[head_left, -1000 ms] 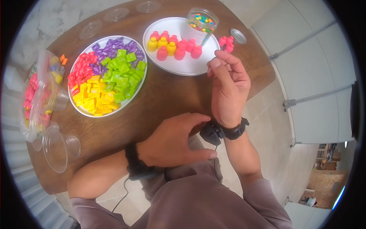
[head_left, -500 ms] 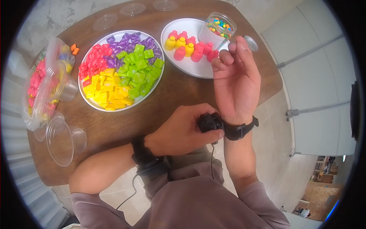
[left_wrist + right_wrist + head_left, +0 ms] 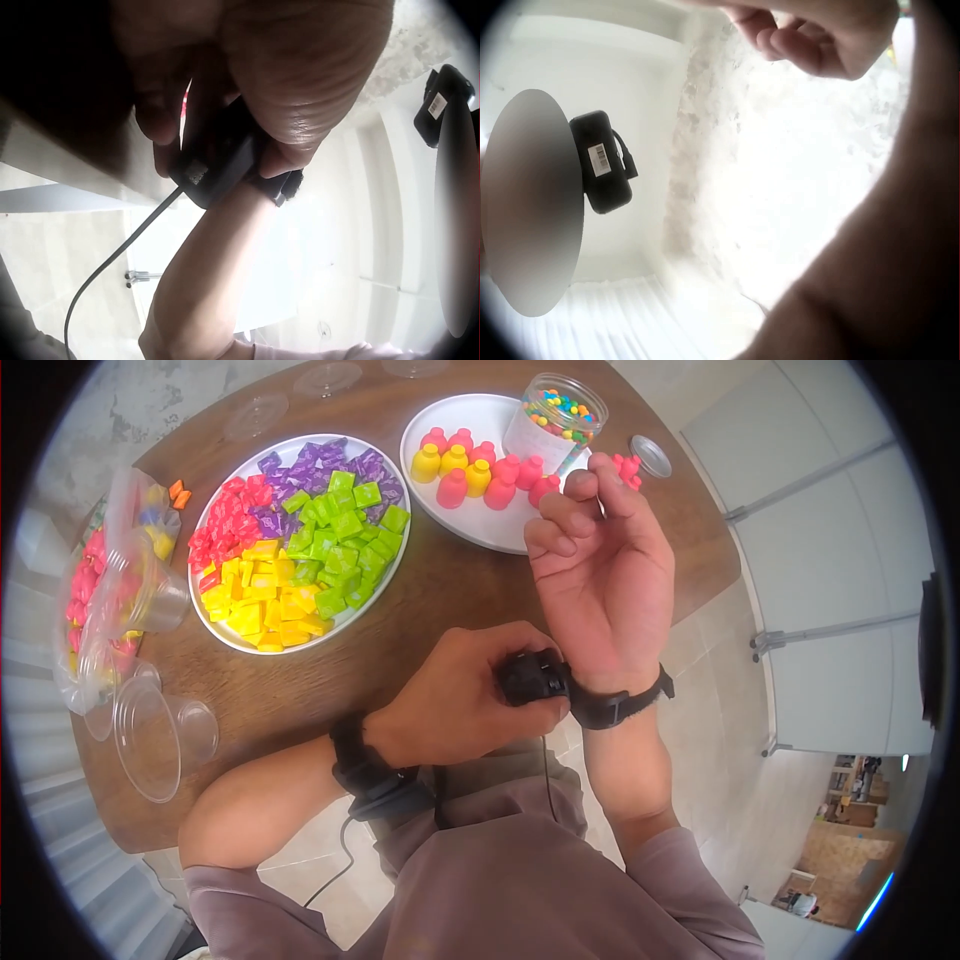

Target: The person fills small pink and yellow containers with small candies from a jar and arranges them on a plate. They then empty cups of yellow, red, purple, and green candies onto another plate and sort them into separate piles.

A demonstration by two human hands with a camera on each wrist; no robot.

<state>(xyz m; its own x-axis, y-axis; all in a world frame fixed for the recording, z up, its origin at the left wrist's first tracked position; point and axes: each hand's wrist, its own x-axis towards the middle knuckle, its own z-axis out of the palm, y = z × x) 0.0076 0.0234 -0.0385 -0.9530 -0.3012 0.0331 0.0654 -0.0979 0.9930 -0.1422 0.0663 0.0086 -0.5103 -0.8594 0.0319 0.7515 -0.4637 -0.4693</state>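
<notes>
With thumb and fingers, my left hand (image 3: 445, 680) grips a small black wrist camera (image 3: 530, 678) at the inner side of my right wrist. A black strap (image 3: 622, 708) goes round that wrist. The left wrist view shows the thumb and fingers around the camera body (image 3: 217, 161), with its cable (image 3: 124, 247) hanging down. My right hand (image 3: 610, 575) is held palm up over the table's right part, its fingers loosely curled and holding nothing. Its fingertips overlap the edge of a white plate (image 3: 480, 532) bearing pink and yellow bottle-shaped pieces (image 3: 478, 478).
Another white plate (image 3: 285, 649) holds red, purple, green and yellow wrapped sweets. A jar of colourful beads (image 3: 555, 422) stands on the right plate, a metal lid (image 3: 650, 456) beyond. Clear cups (image 3: 150, 730) and a filled plastic bag (image 3: 95, 600) are at the table's left.
My left hand, spread beside the wrist camera at first, has closed round it. My right hand has turned palm up, and its pinched-together thumb and fingers have loosened.
</notes>
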